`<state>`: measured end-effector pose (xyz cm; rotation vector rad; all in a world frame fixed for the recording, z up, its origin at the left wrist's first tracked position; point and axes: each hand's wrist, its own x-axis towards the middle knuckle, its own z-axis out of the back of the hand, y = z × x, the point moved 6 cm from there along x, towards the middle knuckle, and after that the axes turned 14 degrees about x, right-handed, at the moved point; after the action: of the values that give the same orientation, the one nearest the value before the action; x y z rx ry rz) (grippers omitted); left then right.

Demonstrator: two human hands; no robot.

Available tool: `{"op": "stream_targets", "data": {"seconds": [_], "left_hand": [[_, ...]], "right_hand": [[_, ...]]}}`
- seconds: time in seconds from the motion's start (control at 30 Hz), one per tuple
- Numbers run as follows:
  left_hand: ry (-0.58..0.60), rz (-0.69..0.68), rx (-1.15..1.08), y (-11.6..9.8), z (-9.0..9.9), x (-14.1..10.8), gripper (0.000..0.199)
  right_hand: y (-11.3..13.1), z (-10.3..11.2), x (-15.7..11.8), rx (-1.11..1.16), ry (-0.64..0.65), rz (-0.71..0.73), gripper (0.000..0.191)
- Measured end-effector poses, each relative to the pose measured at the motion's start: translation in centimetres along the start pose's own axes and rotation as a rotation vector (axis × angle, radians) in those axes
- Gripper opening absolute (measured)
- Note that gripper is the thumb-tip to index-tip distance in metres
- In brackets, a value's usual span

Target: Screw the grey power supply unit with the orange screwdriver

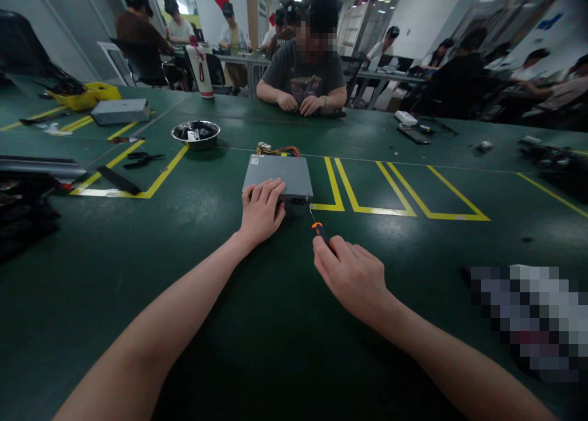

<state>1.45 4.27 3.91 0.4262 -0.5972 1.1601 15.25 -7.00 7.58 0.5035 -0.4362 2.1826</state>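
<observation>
A grey metal computer power supply (280, 171) lies flat on the green table, its bundle of coloured cables (278, 149) at the far side. My left hand (263, 208) grips its near left part, fingers over the top and thumb at the front edge. In my right hand (351, 271) is a screwdriver (318, 227) with a black and orange handle, the fingers closed round it. Its thin shaft points up to the near right corner of the power supply, beside the dark socket. Whether the tip sits in a screw is too small to tell.
A metal bowl (196, 140) of small parts stands back left, near a grey box (120, 111) and a yellow basket (85, 97). Yellow tape (386, 212) marks the green table (220, 323). Opposite sits a person (303, 72); a white cup (200, 72) stands at the far edge.
</observation>
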Motion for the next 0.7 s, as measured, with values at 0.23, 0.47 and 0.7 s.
{"op": "stream_targets", "data": {"seconds": [0.23,0.47,0.7], "left_hand": [[0.004,-0.009,-0.005,0.1,0.0,-0.1,0.043],[-0.030,-0.073,0.052,-0.4,0.5,-0.1,0.047],[0.019,-0.093,0.081,-0.5,0.4,-0.2,0.048]], "right_hand": [[0.2,-0.1,0.3,0.032,0.104,-0.076,0.026],[1.1,0.3,0.1,0.117,0.116,0.107,0.033],[1.3,0.7,0.7,-0.014,0.049,0.025,0.021]]}}
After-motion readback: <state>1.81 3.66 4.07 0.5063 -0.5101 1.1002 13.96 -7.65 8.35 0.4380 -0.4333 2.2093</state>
